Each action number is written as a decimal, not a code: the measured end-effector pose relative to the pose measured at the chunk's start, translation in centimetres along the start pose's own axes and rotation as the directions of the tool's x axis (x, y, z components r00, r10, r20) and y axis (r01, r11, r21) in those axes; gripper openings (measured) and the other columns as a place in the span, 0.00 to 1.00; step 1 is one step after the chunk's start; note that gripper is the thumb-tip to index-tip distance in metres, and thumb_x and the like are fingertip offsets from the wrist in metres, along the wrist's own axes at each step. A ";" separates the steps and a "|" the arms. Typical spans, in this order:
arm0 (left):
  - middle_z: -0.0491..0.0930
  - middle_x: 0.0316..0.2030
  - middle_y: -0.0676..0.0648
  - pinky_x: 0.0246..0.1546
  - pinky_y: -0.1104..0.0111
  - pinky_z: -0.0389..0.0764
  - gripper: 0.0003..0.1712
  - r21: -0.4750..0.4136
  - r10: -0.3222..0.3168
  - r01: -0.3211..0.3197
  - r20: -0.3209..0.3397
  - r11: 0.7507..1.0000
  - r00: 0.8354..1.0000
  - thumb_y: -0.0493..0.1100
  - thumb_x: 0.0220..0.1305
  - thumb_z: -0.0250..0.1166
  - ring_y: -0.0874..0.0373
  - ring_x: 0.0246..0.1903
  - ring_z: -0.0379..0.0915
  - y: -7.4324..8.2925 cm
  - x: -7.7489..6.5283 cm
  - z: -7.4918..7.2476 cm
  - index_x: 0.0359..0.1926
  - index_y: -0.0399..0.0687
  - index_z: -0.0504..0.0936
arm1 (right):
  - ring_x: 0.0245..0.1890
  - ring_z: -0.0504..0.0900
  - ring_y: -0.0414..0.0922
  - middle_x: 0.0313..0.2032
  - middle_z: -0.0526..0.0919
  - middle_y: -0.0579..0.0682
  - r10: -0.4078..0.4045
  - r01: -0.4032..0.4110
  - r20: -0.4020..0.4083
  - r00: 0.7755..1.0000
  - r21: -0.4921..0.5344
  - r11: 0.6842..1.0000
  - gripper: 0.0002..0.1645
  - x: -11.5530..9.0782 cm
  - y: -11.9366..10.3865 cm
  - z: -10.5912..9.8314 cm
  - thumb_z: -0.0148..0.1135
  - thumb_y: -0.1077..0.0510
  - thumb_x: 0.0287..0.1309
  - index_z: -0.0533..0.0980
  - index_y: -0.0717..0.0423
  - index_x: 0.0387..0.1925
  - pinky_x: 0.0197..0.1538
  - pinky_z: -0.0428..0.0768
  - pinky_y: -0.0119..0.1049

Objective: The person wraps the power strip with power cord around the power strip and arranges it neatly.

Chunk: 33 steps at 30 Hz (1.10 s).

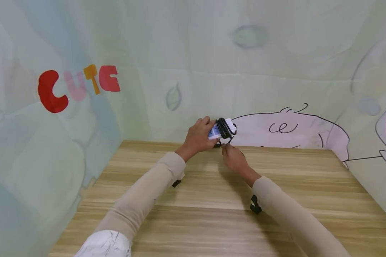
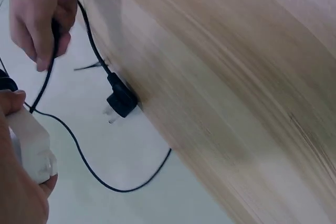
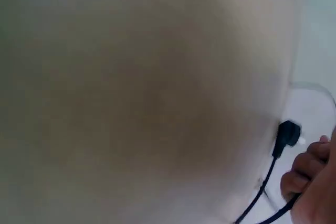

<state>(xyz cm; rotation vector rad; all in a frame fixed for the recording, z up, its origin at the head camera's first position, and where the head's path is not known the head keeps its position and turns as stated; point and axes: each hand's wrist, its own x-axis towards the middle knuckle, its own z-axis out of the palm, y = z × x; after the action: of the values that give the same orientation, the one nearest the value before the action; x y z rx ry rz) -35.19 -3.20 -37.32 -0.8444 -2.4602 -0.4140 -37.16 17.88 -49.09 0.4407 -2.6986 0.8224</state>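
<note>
My left hand (image 1: 198, 136) grips a white power strip (image 1: 213, 132) with blue sockets, up by the far edge of the table. A black power cord (image 1: 225, 128) is wound in several turns around the strip's other end. Just below and to the right, my right hand (image 1: 235, 159) holds a length of that cord between its curled fingers and thumb. In the left wrist view, the cord's black plug (image 2: 122, 100) dangles near the table edge, prongs pointing toward the wall. The right wrist view shows the plug (image 3: 287, 134) beside the right hand's fingers (image 3: 308, 167).
A wood-grain table (image 1: 199, 225) spreads beneath both forearms. Behind it hangs a pale green printed backdrop (image 1: 186, 46) with cartoon outlines and coloured letters (image 1: 53, 91) at the left. Dark wrist devices (image 1: 255, 205) sit under the sleeves.
</note>
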 end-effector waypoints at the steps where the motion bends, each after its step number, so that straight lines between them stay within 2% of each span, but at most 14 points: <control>1: 0.82 0.55 0.41 0.43 0.52 0.90 0.38 0.019 -0.022 0.022 0.006 1.000 1.000 0.51 0.66 0.79 0.44 0.50 0.79 -0.3 0.0 -0.1 0.71 0.38 0.84 | 0.26 0.78 0.51 0.29 0.82 0.53 -0.007 0.007 0.011 1.000 0.014 1.000 0.35 -0.4 -1.0 0.0 0.32 0.40 0.92 0.77 0.56 0.40 0.33 0.78 0.54; 3: 0.82 0.56 0.42 0.43 0.53 0.91 0.37 0.061 -0.047 0.045 0.028 0.997 0.999 0.51 0.67 0.78 0.45 0.51 0.79 -0.8 -0.2 -0.1 0.72 0.39 0.83 | 0.27 0.79 0.52 0.29 0.81 0.52 -0.050 0.049 0.031 0.998 0.022 0.999 0.37 -1.1 -2.6 -0.5 0.32 0.37 0.93 0.77 0.56 0.40 0.35 0.79 0.54; 6: 0.82 0.59 0.42 0.42 0.53 0.91 0.36 0.122 -0.052 0.044 0.067 0.992 0.996 0.51 0.69 0.76 0.45 0.52 0.79 -1.4 -0.4 -0.1 0.72 0.38 0.83 | 0.27 0.81 0.55 0.28 0.80 0.54 -0.092 0.094 0.032 0.995 -0.045 0.995 0.32 -1.8 -5.0 -2.1 0.37 0.42 0.93 0.77 0.57 0.38 0.36 0.81 0.57; 10: 0.82 0.59 0.43 0.39 0.51 0.92 0.35 0.156 -0.036 0.024 0.074 0.987 0.997 0.49 0.68 0.78 0.44 0.51 0.79 -1.7 -0.6 -0.1 0.71 0.38 0.84 | 0.27 0.82 0.56 0.26 0.80 0.55 -0.102 0.111 0.068 0.992 -0.144 0.983 0.29 -1.4 -5.2 -3.4 0.41 0.43 0.93 0.76 0.56 0.37 0.35 0.81 0.61; 11: 0.82 0.59 0.43 0.38 0.50 0.92 0.35 0.161 -0.030 0.018 0.073 0.987 0.997 0.48 0.67 0.78 0.44 0.51 0.79 -1.7 -0.5 -0.1 0.71 0.38 0.84 | 0.26 0.81 0.54 0.25 0.80 0.52 -0.134 0.143 0.069 0.989 -0.141 0.980 0.32 -0.8 -3.7 -2.9 0.39 0.40 0.93 0.77 0.53 0.36 0.34 0.81 0.58; 14: 0.82 0.60 0.45 0.37 0.51 0.91 0.36 0.193 -0.027 0.009 0.092 0.981 0.995 0.48 0.66 0.79 0.43 0.52 0.79 -1.6 -0.4 0.0 0.71 0.39 0.84 | 0.24 0.78 0.50 0.23 0.78 0.50 -0.155 0.175 0.129 0.980 -0.169 0.970 0.34 -0.3 -3.6 -3.6 0.39 0.37 0.92 0.77 0.52 0.34 0.30 0.78 0.53; 16: 0.82 0.59 0.46 0.37 0.52 0.91 0.36 0.225 -0.030 0.003 0.114 0.974 0.993 0.49 0.65 0.80 0.44 0.52 0.79 -1.6 -0.4 0.0 0.70 0.40 0.84 | 0.23 0.76 0.47 0.22 0.77 0.48 -0.170 0.200 0.169 0.971 -0.184 0.962 0.32 -0.5 -4.4 -4.6 0.43 0.39 0.92 0.77 0.51 0.32 0.29 0.75 0.48; 18: 0.82 0.59 0.47 0.36 0.52 0.91 0.36 0.250 -0.036 0.003 0.130 0.968 0.991 0.50 0.66 0.80 0.44 0.52 0.79 -1.6 -0.5 0.0 0.71 0.41 0.84 | 0.23 0.76 0.47 0.22 0.77 0.50 -0.140 0.193 0.233 0.962 -0.225 0.955 0.27 -1.6 -7.4 -7.1 0.51 0.47 0.90 0.78 0.55 0.31 0.30 0.75 0.46; 22: 0.81 0.58 0.47 0.34 0.52 0.90 0.34 0.270 -0.053 0.012 0.147 0.963 0.988 0.49 0.66 0.81 0.43 0.51 0.79 -1.8 -0.8 0.1 0.69 0.40 0.85 | 0.23 0.76 0.46 0.21 0.77 0.48 -0.175 0.247 0.256 0.951 -0.280 0.928 0.22 -2.3 -9.0 -9.3 0.58 0.49 0.86 0.79 0.52 0.30 0.29 0.72 0.42; 24: 0.80 0.58 0.47 0.34 0.52 0.89 0.33 0.276 -0.066 0.022 0.149 0.961 0.987 0.48 0.66 0.81 0.42 0.51 0.79 -1.9 -0.8 0.1 0.68 0.40 0.85 | 0.24 0.76 0.46 0.22 0.78 0.47 -0.199 0.272 0.259 0.945 -0.289 0.918 0.22 -2.3 -8.9 -9.8 0.59 0.48 0.85 0.80 0.51 0.30 0.28 0.72 0.43; 26: 0.80 0.58 0.47 0.34 0.52 0.89 0.33 0.282 -0.070 0.024 0.153 0.959 0.986 0.48 0.66 0.80 0.42 0.51 0.79 -1.9 -0.7 0.0 0.67 0.40 0.85 | 0.24 0.77 0.45 0.23 0.80 0.46 -0.190 0.270 0.277 0.942 -0.290 0.918 0.21 -2.1 -8.9 -10.5 0.61 0.45 0.84 0.83 0.48 0.31 0.27 0.71 0.42; 30: 0.80 0.56 0.47 0.33 0.53 0.88 0.31 0.292 -0.063 0.010 0.176 0.956 0.982 0.48 0.67 0.80 0.43 0.50 0.79 -1.8 -0.6 -0.1 0.66 0.41 0.85 | 0.26 0.80 0.44 0.26 0.85 0.46 -0.200 0.289 0.294 0.935 -0.300 0.909 0.17 -1.8 -8.6 -11.6 0.62 0.45 0.82 0.88 0.47 0.38 0.27 0.74 0.43; 33: 0.80 0.60 0.47 0.35 0.53 0.89 0.32 0.285 -0.070 0.009 0.207 0.958 0.976 0.48 0.68 0.79 0.43 0.51 0.79 -1.9 -1.1 0.0 0.68 0.42 0.84 | 0.29 0.80 0.44 0.31 0.87 0.45 -0.227 0.318 0.308 0.924 -0.288 0.903 0.13 -1.5 -8.6 -12.2 0.64 0.48 0.80 0.90 0.46 0.42 0.29 0.75 0.43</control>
<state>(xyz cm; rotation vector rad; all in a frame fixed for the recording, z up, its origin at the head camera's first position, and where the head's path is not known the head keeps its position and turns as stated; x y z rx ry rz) -35.69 -5.18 -38.19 -0.7521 -2.6536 0.0220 -30.48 18.46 -35.67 0.8800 -2.8439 0.2311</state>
